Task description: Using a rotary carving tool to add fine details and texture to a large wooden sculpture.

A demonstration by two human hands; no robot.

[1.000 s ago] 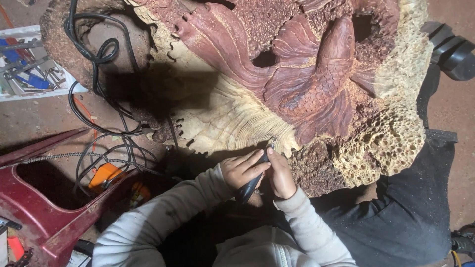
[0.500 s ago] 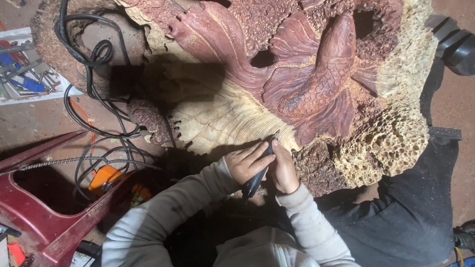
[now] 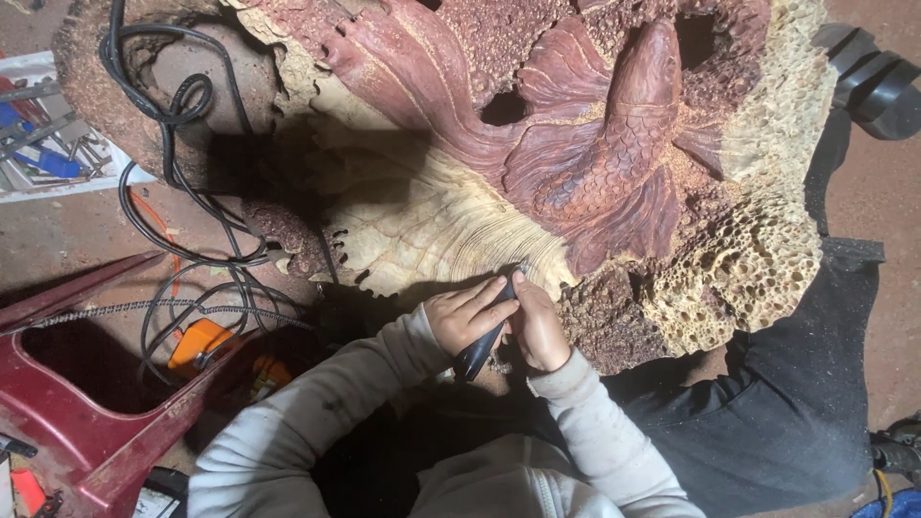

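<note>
A large wooden carving (image 3: 576,144) fills the upper middle of the view, with a reddish scaled fish and pale ribbed fins. Both hands work at its lower edge. My left hand (image 3: 470,312) grips a dark pen-shaped rotary carving tool (image 3: 487,338), whose tip touches the pale fin edge. My right hand (image 3: 537,331) is wrapped around the same tool from the right, steadying it. Grey sleeves cover both forearms.
Black cables (image 3: 182,192) loop over the floor at left. A dark red plastic piece (image 3: 86,422) lies bottom left beside an orange power tool (image 3: 197,345). A tray of hand tools (image 3: 43,144) sits at far left. A dark cloth (image 3: 796,403) drapes at right.
Both hands have stayed on the tool at the fin's lower edge, with only small shifts. The view has moved slightly.
</note>
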